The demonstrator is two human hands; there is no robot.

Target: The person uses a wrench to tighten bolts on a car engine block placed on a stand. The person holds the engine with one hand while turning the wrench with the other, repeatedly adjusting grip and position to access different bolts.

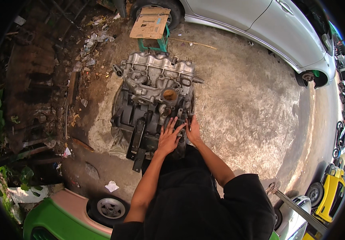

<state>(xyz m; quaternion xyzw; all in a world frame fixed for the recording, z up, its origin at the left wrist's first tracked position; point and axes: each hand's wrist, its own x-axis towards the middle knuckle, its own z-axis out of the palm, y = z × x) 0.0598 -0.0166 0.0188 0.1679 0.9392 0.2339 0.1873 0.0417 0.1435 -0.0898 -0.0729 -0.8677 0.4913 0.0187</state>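
A car engine (156, 96) sits on the ground in front of me, with a silver ribbed top cover (160, 64), a metal intake manifold (144, 90) with a round opening, and a dark lower block. My left hand (169, 138) lies on the block's near side, fingers stretched and apart, its index finger reaching towards my right hand. At the engine's near right edge, my right hand (194, 130) has its fingers curled around a small dark part or piece, too hidden to name. A black metal bracket (136, 138) stands out left of my left hand.
Beyond the engine, a green stool (152, 45) bears a cardboard sheet (150, 23) with a wrench (153, 15) on it. A silver car (236, 16) is parked at the far right. Litter (94, 40) lies along the left; a green car (60, 216) stands at the near left.
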